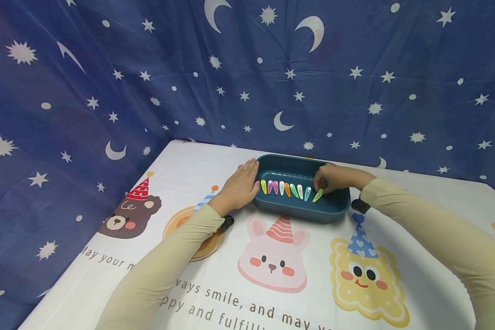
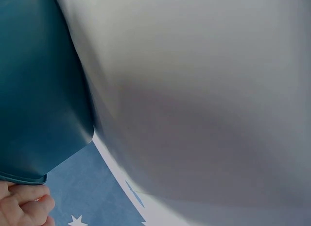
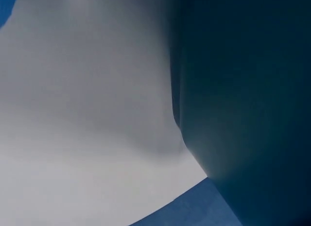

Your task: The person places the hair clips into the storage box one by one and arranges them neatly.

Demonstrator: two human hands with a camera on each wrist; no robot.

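Note:
A dark teal plastic box (image 1: 301,211) stands on the table, with a row of several snap hair clips inside: yellow, purple, white, orange, green and blue. My right hand (image 1: 332,178) reaches into the box's right part. Its fingertips pinch a yellow-green hair clip (image 1: 318,195) at the right end of the row, beside a light blue clip (image 1: 307,194). My left hand (image 1: 240,185) rests against the box's left end with its fingers extended. The left wrist view shows left fingers (image 2: 30,206) at the rim; in the right wrist view only the box wall (image 3: 243,109) appears, the hand hidden.
A white tablecloth (image 1: 214,293) printed with cartoon animals and lettering covers the table. Behind and to the left hangs a blue curtain (image 1: 247,59) with moons and stars, close to the table's back edge. Black wrist cameras sit near the box's two ends.

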